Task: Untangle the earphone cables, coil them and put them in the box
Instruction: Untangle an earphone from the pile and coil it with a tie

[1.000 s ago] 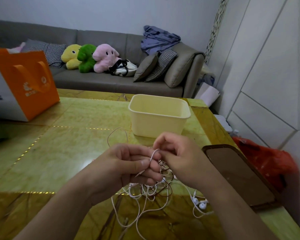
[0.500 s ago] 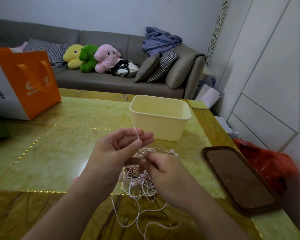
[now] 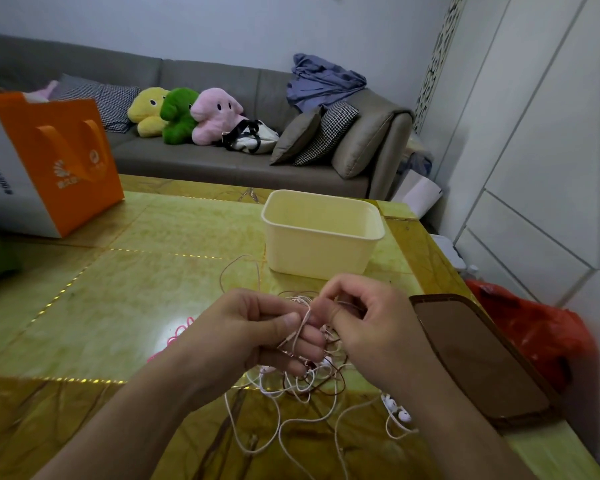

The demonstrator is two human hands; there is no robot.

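Pinching the tangled earphone cables (image 3: 302,379) between them, left hand (image 3: 246,327) and right hand (image 3: 368,317).

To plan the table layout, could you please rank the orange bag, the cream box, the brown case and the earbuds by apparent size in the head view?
1. Orange bag, partly cut off at the left edge.
2. Brown case and cream box: too close to rank, since the case lies nearer the camera.
3. Earbuds, clearly smallest.

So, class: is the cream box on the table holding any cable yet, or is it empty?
Apparently empty: the box shows bare inner walls; its floor is hidden. The cables remain tangled at both hands.
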